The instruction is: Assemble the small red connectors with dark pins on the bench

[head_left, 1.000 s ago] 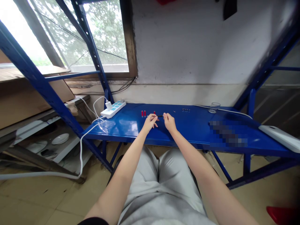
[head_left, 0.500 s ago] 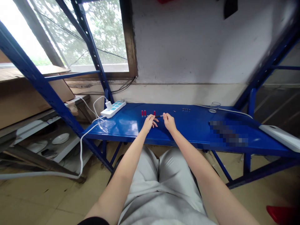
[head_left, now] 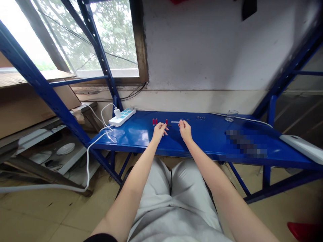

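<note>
My left hand (head_left: 159, 129) rests on the blue metal shelf (head_left: 207, 137), fingers pinched on a small black piece (head_left: 168, 125). My right hand (head_left: 185, 128) is a little to its right, fingers pinched on the end of a thin clear rod (head_left: 175, 122) that points left. Three small red caps (head_left: 155, 121) stand just beyond my left hand. A row of tiny dark pieces (head_left: 200, 118) lies farther right.
A white power strip (head_left: 122, 117) with a plugged-in charger and white cable sits at the shelf's left end. A small glass (head_left: 230, 115) stands at the back right, and a white flat object (head_left: 301, 148) lies at the far right. Plates (head_left: 65, 149) sit on a low left shelf.
My hands have drawn apart: the clear rod has come out of the black piece and moved right with my right hand, while the black piece stays in my left.
</note>
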Tool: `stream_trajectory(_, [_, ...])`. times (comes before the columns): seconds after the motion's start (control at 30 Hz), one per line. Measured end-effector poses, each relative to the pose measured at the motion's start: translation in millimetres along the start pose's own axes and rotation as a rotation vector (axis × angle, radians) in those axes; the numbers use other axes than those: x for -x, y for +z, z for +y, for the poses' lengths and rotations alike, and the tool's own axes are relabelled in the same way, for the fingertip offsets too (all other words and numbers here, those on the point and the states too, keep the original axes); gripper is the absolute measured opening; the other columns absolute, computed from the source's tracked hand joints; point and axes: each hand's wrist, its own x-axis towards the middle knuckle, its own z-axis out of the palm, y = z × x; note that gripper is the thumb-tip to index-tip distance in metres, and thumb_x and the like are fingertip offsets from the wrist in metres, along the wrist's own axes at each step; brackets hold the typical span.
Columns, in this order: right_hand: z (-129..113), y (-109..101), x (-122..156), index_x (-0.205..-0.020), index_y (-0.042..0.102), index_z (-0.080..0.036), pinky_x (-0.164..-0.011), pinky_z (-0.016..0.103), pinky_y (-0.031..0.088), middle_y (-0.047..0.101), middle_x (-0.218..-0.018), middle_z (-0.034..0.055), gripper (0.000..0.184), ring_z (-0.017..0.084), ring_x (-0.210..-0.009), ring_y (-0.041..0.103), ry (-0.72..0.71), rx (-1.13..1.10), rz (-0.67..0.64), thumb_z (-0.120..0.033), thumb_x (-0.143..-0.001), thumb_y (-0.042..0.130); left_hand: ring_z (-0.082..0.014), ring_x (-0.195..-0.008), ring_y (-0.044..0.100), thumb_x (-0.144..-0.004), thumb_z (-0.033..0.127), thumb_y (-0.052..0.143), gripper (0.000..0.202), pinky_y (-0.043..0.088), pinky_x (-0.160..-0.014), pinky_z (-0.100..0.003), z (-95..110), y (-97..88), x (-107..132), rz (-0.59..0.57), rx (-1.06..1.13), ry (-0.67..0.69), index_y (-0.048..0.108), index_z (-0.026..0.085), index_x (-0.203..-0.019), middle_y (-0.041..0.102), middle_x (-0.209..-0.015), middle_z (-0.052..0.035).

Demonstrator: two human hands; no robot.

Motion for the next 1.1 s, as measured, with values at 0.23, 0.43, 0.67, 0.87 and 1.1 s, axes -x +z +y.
stream_trajectory(0.23, [3,7,0,-0.082,0.059,-0.017,-0.057,0.026,0.041,0.06,-0.075,0.0048,0.036,0.013,-0.061,0.052,-0.065,-0.052,-0.215,-0.051,-0.078,0.048,-0.0073,-0.039,0.053,-0.07,0.038,0.06,0.027,0.031,-0.034,-0.017,1,1.5,1,-0.065,-0.022,-0.009,0.057,0.012,-0.076,0.062,-0.064,-0.003])
stream_trajectory(0.43, [7,11,1,-0.081,0.061,-0.016,-0.057,0.027,0.044,0.062,-0.07,0.0048,0.035,0.014,-0.06,0.055,-0.039,-0.054,-0.335,-0.049,-0.072,0.055,-0.0067,-0.039,0.052,-0.072,0.039,0.059,0.027,0.032,-0.035,-0.017,-2,-1.3,-1,-0.033,-0.008,0.024,0.057,0.013,-0.079,0.061,-0.065,-0.0017])
stream_trajectory(0.67, [11,9,-1,-0.078,0.067,-0.015,-0.051,0.026,0.041,0.062,-0.061,0.0035,0.035,0.012,-0.051,0.05,0.018,-0.039,-0.405,-0.047,-0.066,0.06,-0.0073,-0.035,0.05,-0.074,0.038,0.057,0.026,0.03,-0.031,-0.018,-2,0.5,2,-0.052,-0.07,0.073,0.058,0.014,-0.083,0.056,-0.063,0.0007])
stream_trajectory(0.87, [8,8,-2,-0.076,0.069,-0.015,-0.055,0.028,0.043,0.065,-0.064,0.0046,0.036,0.014,-0.055,0.054,0.069,-0.092,-0.406,-0.047,-0.061,0.065,-0.0045,-0.038,0.048,-0.073,0.039,0.059,0.029,0.037,-0.037,-0.019,-2,0.7,2,-0.032,-0.109,0.107,0.064,0.014,-0.087,0.063,-0.075,-0.0029])
stream_trajectory(1.1, [10,10,-2,-0.071,0.066,-0.015,-0.057,0.028,0.044,0.064,-0.066,0.0049,0.037,0.014,-0.057,0.055,0.085,-0.15,-0.401,-0.049,-0.057,0.067,-0.002,-0.039,0.047,-0.075,0.038,0.058,0.029,0.04,-0.041,-0.02,-5,-1.0,2,-0.068,-0.148,0.198,0.068,0.017,-0.091,0.059,-0.084,-0.0031])
